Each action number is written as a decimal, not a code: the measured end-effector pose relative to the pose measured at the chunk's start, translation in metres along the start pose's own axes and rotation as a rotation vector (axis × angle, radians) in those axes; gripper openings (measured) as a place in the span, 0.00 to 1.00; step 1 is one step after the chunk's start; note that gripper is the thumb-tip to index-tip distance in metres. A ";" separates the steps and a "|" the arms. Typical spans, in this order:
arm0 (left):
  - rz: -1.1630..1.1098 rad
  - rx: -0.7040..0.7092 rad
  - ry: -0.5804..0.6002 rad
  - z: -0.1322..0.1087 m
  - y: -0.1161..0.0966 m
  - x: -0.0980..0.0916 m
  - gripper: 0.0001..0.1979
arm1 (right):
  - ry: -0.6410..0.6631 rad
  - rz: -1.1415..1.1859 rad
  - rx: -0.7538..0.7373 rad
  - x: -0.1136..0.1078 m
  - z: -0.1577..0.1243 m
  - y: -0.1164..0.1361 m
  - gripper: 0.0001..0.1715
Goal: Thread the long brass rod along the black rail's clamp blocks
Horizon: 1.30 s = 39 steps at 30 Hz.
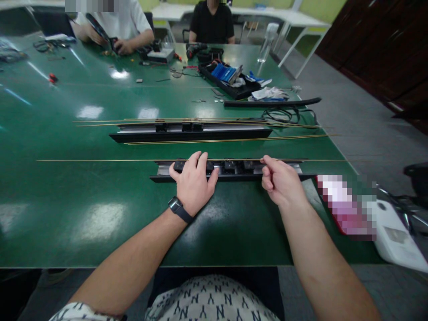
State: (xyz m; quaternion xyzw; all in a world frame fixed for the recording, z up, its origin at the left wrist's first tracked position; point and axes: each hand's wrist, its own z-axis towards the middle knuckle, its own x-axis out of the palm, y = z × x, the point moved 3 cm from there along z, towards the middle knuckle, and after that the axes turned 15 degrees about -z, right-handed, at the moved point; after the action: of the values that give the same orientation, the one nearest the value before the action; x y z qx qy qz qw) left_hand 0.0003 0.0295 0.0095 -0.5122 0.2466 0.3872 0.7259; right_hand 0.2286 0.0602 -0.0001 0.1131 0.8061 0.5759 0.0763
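Observation:
A black and silver rail with several black blocks in it (234,170) lies across the green table (83,191) just in front of me. My left hand (193,183), with a black watch at the wrist, rests flat on the rail's left part, fingers spread over the blocks. My right hand (279,180) is closed in a pinch on a long thin brass rod (100,160) that runs along the rail's top edge, far out to the left and right.
A second, longer rail (190,131) lies further back with several more brass rods (160,120) beside it. A black tray of parts (230,84), cables (284,115) and a white cloth sit behind. Two people sit at the far side. A white device (394,240) lies at my right.

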 end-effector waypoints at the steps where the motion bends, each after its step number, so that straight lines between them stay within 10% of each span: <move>1: -0.002 0.003 -0.002 0.000 0.000 0.000 0.23 | 0.005 0.000 0.001 0.000 -0.001 0.001 0.07; 39: 0.024 -0.024 -0.020 -0.001 -0.003 0.001 0.30 | 0.026 -0.009 -0.036 0.002 0.000 -0.001 0.09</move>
State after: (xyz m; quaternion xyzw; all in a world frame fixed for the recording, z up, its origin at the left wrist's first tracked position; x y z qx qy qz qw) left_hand 0.0032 0.0287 0.0104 -0.5139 0.2408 0.4037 0.7176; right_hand 0.2264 0.0602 -0.0006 0.1005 0.7969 0.5915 0.0704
